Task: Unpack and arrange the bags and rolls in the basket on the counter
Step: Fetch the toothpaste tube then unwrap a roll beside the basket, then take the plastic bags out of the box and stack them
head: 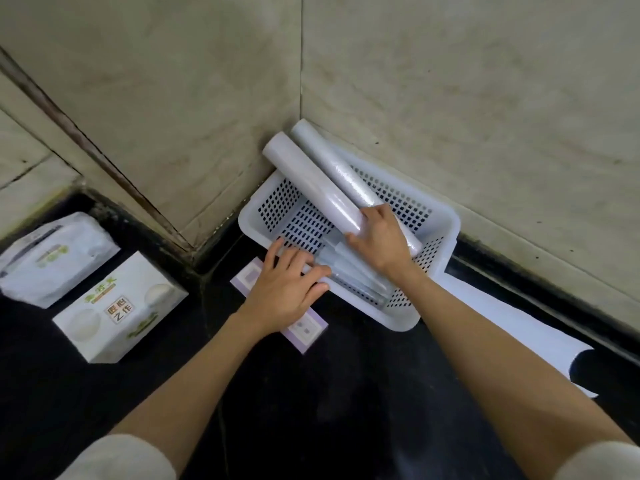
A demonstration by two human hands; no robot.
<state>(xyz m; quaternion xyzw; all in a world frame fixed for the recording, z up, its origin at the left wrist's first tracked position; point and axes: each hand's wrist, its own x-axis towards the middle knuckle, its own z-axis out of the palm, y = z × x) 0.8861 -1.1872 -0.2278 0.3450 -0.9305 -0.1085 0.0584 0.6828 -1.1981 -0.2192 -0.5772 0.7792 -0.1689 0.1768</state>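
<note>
Partly done, I judge: two rolls [332,181] already lean in the basket [440,216] at centre. Right hand [381,242] grips one roll; left hand [287,289] lies flat on its rim. Boxes [117,306] wait at left.

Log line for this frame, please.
stage: arranging | right hand: grips roll | left hand: on basket rim | second roll: in basket

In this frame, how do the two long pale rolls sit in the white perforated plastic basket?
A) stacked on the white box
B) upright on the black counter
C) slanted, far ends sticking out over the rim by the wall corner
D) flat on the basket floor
C: the two long pale rolls slant out of the white perforated plastic basket, far ends past its rim at the wall corner, the right hand gripping their near ends.
</note>
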